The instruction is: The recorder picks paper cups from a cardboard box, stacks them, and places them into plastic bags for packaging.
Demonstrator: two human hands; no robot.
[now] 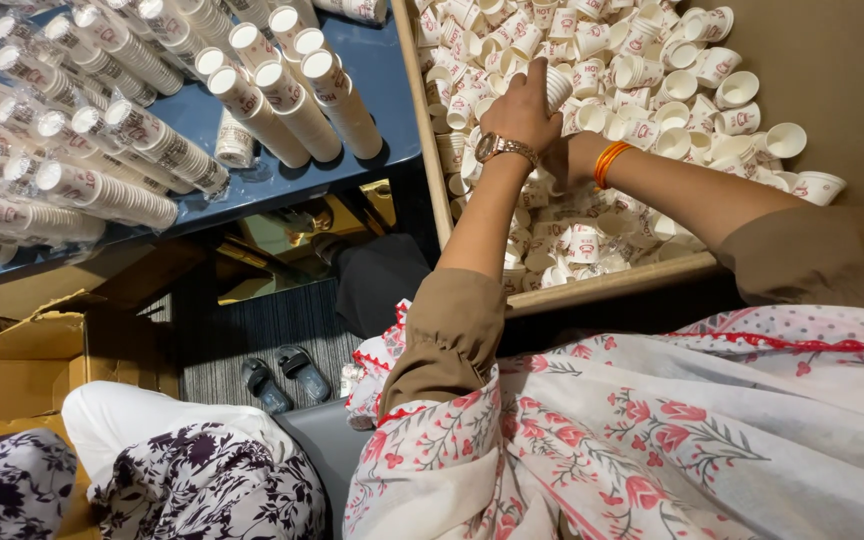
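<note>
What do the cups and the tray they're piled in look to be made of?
Cups: likely paper, matte white with a red print and thin rolled rims; the left hand grips a nested stack.
Tray: looks like wood, with a pale bare rim; board is possible.

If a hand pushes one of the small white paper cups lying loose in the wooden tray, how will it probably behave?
A small white paper cup probably slides or tumbles easily: the cups lie heaped at every angle in the wooden tray, so they seem light. On its side it may roll in a curve, being tapered. The left hand holds a nested stack, so the thin walls likely dent under a squeeze.
</note>
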